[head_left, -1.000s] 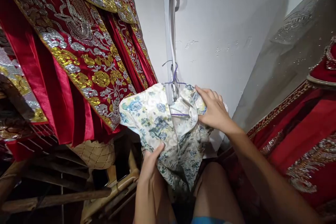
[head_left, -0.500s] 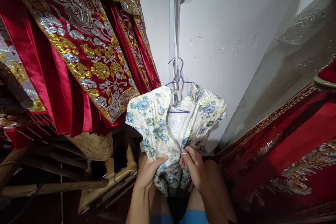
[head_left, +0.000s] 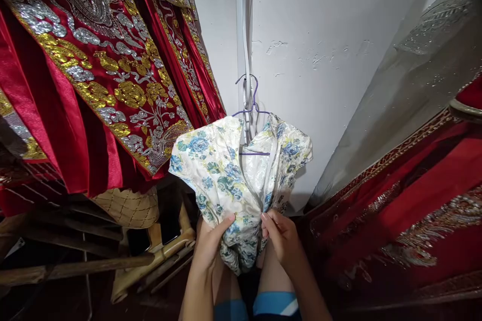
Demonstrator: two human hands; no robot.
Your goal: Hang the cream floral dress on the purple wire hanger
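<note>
A white short-sleeved floral dress [head_left: 222, 175] with blue and green flowers hangs on a purple wire hanger [head_left: 251, 110]. Its front is parted in a V that narrows downward, and the lower cloth is bunched between my knees. My left hand [head_left: 211, 241] grips the side of the dress, thumb on top of the cloth and fingers hidden behind it. At the bottom of the V, my right hand [head_left: 280, 233] pinches the front edge of the dress, where a zipper seems to run. The fingertips cover whatever small part is between them.
Red robes with gold and silver sequins [head_left: 131, 93] hang at the left, above a bamboo chair [head_left: 150, 261]. A pale wall [head_left: 309, 90] with a white strap [head_left: 246, 25] stands ahead. Sheer grey fabric [head_left: 395, 85] and a red beaded garment [head_left: 425, 200] are at the right.
The view has shifted slightly, so the dress sits a little further left and higher. My right hand has turned a bit at the front edge; my left hand keeps its grip.
</note>
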